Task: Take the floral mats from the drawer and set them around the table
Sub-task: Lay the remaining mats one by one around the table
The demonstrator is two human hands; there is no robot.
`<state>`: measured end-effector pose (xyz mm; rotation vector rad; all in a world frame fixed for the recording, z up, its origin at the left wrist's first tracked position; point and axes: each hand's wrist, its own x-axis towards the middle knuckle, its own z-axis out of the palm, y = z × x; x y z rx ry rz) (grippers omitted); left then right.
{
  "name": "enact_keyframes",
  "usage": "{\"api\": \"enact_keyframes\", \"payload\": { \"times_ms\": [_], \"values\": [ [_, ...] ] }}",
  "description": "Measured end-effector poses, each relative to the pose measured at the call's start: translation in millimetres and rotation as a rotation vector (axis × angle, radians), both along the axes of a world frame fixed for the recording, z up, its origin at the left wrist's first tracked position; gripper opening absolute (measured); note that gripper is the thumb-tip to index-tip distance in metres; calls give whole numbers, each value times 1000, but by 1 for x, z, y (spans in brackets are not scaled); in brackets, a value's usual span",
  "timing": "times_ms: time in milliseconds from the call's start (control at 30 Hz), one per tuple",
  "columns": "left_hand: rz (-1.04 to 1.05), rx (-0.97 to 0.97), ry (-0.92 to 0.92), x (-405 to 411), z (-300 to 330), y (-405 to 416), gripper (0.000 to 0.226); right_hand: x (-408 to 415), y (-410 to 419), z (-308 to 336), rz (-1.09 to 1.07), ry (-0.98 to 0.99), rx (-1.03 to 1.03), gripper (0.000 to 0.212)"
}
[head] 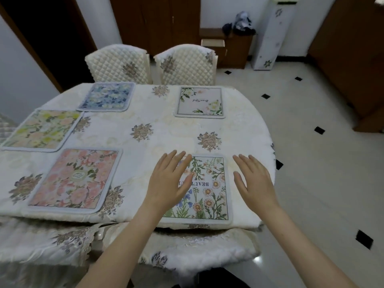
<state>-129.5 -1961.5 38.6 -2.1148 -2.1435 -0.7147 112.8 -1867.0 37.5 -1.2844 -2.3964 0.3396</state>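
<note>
Five floral mats lie around the cream embroidered table (145,113), all flat, soft-edged rectangles with rounded corners and pale bound borders. At nine o'clock sits the yellow-and-peach blossom mat (42,129); just below it, at seven o'clock, the pink rose mat (74,179). At eleven o'clock lies the blue-and-white flower mat (107,97), and at one o'clock the pale mat with white peonies and script lettering (200,102). Nearest, at five o'clock, is the daisy-and-wildflower mat (204,190), printed "BEAUTIFUL".

The left hand (169,179) hovers over that mat's left half, fingers spread, grip fully open and empty. The right hand (254,179) hangs just off the mat's right edge, equally open, holding nothing.

The step in hand looks like squaring this last mat. Press both palms flat, smooth outward so the fabric lies without ripples, and keep its front edge parallel to the table's rim. The quilted cloth beneath looks slippery, so light pressure should avoid dragging it.

Quilted chair backs (149,63) stand at twelve o'clock.
</note>
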Motion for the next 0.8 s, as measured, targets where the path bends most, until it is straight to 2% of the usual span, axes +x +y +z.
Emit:
{"api": "enact_keyframes", "payload": {
  "times_ms": [167,433,600,800],
  "values": [
    [-69,-47,-46,30,-1,-43,54,26,-65,-3,-107,-23,69,49],
    [-241,-220,-137,87,-36,-97,54,67,-155,-37,-209,-5,-49,46],
    [-283,-270,-96,104,-46,-93,52,96,-156,-42,-260,5,-91,46],
    [-275,-250,-82,146,-34,-44,53,152,-122,-44,-285,-52,-96,48]
  ]
}}
